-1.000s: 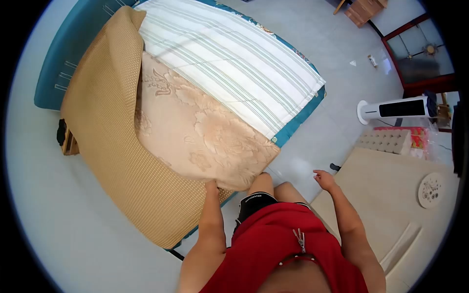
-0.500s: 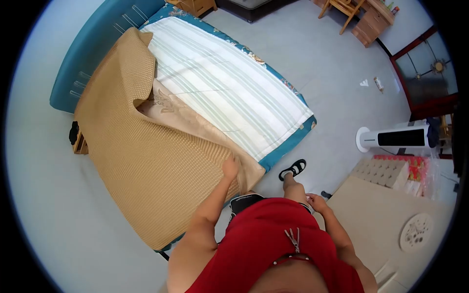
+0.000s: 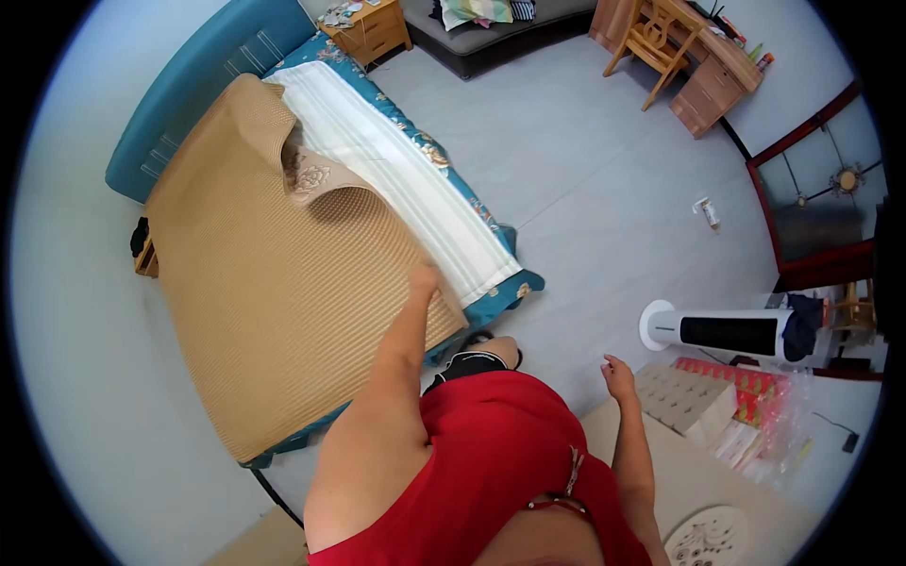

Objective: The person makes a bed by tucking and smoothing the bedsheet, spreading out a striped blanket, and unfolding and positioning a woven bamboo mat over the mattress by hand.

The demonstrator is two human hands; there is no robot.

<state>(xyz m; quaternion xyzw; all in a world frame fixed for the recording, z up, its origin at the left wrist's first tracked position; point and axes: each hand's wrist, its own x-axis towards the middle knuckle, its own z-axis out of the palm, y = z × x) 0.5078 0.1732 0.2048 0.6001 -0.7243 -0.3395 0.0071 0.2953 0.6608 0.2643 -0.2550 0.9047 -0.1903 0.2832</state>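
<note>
A tan woven bed mat (image 3: 274, 264) covers much of the bed, its long edge curled up partway and showing a pale flowered underside. My left hand (image 3: 425, 277) is closed on the mat near its foot-end corner. Under the mat's edge lies a white, green-striped sheet (image 3: 415, 206), and blue flowered bedding (image 3: 432, 155) shows along the bed's side. My right hand (image 3: 618, 377) hangs out to the right with its fingers apart, holding nothing, above the floor near a tufted beige piece (image 3: 687, 401).
A white tower fan (image 3: 722, 332) lies horizontally in view at the right, with boxes and plastic wrap beside it. Farther off are a wooden nightstand (image 3: 377, 30), a dark mattress (image 3: 486, 42), a chair (image 3: 656, 42) and a desk (image 3: 713, 85). A small bottle (image 3: 711, 215) lies on the floor.
The mat's edge has moved right over the striped sheet, and its curl is smaller. My left hand shifted up and slightly left in view. My right hand swung away from my leg.
</note>
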